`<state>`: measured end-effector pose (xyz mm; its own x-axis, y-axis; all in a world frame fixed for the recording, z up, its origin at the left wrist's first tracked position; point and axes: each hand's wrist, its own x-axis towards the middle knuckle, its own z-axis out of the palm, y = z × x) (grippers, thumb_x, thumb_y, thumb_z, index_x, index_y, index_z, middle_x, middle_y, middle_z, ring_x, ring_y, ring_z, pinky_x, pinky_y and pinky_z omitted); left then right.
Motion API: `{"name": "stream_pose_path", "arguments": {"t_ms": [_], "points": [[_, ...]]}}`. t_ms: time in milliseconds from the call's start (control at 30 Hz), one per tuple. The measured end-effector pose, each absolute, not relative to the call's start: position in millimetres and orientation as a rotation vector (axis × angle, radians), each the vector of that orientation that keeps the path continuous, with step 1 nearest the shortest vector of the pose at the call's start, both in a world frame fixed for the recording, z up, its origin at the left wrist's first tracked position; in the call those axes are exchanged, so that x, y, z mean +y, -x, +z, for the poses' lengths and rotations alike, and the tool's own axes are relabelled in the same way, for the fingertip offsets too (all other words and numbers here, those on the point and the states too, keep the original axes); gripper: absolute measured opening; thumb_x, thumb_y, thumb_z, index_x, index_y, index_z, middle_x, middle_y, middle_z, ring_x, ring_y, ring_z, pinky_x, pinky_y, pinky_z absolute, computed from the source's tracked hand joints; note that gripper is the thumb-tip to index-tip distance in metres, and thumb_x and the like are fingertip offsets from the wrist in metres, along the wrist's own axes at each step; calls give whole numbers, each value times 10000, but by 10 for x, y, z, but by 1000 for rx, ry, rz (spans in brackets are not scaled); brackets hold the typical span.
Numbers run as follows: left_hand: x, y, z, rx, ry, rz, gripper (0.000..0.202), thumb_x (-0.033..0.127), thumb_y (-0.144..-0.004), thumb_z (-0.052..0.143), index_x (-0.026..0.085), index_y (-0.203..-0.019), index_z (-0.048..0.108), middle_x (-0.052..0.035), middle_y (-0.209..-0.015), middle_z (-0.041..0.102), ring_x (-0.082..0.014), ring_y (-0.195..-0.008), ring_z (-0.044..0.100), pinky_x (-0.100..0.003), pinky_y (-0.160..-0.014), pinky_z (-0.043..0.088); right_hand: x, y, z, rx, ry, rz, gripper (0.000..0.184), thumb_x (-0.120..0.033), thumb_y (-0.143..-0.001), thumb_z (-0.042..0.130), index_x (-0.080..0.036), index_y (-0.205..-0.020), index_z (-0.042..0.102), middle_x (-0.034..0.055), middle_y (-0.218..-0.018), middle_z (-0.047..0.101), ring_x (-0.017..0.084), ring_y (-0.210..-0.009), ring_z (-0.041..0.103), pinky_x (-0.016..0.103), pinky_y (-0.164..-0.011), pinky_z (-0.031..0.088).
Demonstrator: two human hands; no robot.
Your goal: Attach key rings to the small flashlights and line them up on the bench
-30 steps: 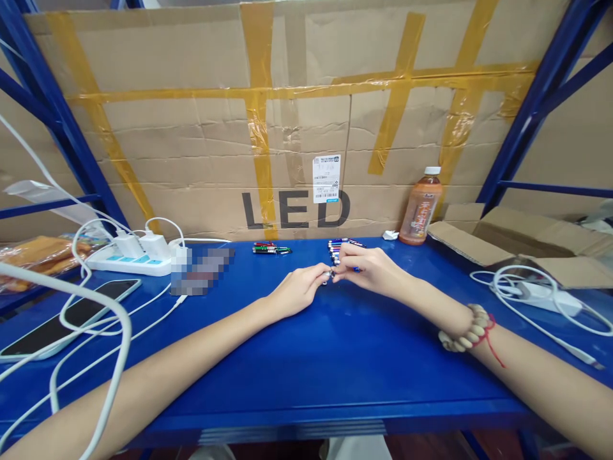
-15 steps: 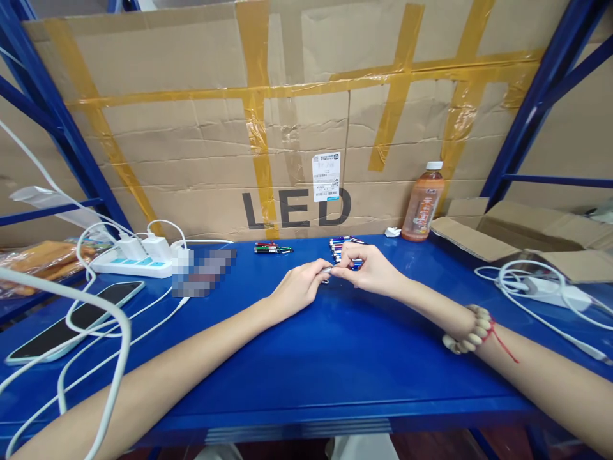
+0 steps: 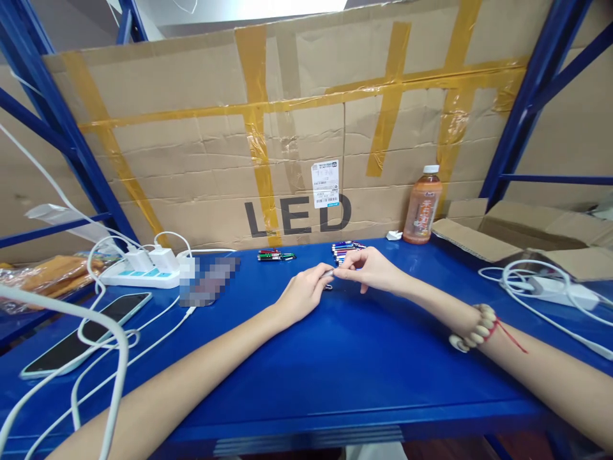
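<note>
My left hand (image 3: pixel 304 292) is over the middle of the blue table, its fingers closed on a small silvery cylinder (image 3: pixel 329 273). A little metal clip (image 3: pixel 328 287) shows just below the fingers. My right hand (image 3: pixel 376 271) pinches the other end of the same cylinder with thumb and fingertips. Most of the piece is hidden by the fingers, so its exact kind cannot be made out. Behind my right hand lies a row of slim blue and silver tubes (image 3: pixel 341 248). Farther left sit several red, green and black slim tubes (image 3: pixel 275 255) with clips.
A white power strip (image 3: pixel 143 276) with chargers, a phone (image 3: pixel 86 335) and looping white cables (image 3: pixel 122 358) occupy the left side. An orange drink bottle (image 3: pixel 422 207), crumpled tissue (image 3: pixel 394 236), open cardboard box (image 3: pixel 527 236) and white adapter (image 3: pixel 562 292) stand to the right. A large taped carton (image 3: pixel 205 172) backs the table (image 3: pixel 306 370).
The view has tilted up slightly. Both hands stay together at the silvery cylinder; my right hand's fingers have shifted a little, with the lower fingers now more extended.
</note>
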<state>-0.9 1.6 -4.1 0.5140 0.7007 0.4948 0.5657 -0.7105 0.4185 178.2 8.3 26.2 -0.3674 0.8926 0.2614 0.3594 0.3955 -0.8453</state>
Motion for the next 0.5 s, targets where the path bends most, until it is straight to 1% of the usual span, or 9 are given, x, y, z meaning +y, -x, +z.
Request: {"name": "stream_pose_path", "arguments": {"t_ms": [167,233,300,433,500], "points": [[32,7,-43,1134,-2500,970,231,298,-902,332,206,-1008,515,-13,-847,641,-137,-747,603,-236,-672,438,87,-1760,244,-1873,1077,919,438,-544,-533,704,-122,-594,602,-20,-511,444,67,-457,417,174,-295,429],[28,7,-39,1144,-2508,976,235,297,-904,328,200,-1001,518,-15,-840,639,-140,-753,603,-237,-674,438,99,-1757,226,-1871,1077,908,443,-551,-545,695,-125,-603,588,-24,-508,439,68,-454,415,178,-293,427],[18,7,-28,1144,-2523,974,240,292,-905,324,197,-1001,522,-23,-879,642,-149,-792,606,-247,-699,443,106,-1765,222,-1880,1081,906,443,-554,-558,689,-127,-620,586,-25,-512,439,70,-460,414,179,-295,425],[-2,13,-14,1077,-2530,962,288,270,-900,344,225,-1158,464,-31,-1041,633,-158,-918,603,-273,-788,455,94,-1811,264,-1912,1111,981,431,-543,-558,699,-132,-624,586,-21,-539,448,74,-508,426,161,-327,423],[-4,19,-20,975,-2579,987,301,245,-896,353,231,-1174,467,-35,-1130,605,-154,-1000,577,-279,-859,438,84,-1835,288,-1921,1131,1058,424,-531,-551,710,-134,-599,567,-22,-548,448,70,-523,423,146,-341,410]]}}
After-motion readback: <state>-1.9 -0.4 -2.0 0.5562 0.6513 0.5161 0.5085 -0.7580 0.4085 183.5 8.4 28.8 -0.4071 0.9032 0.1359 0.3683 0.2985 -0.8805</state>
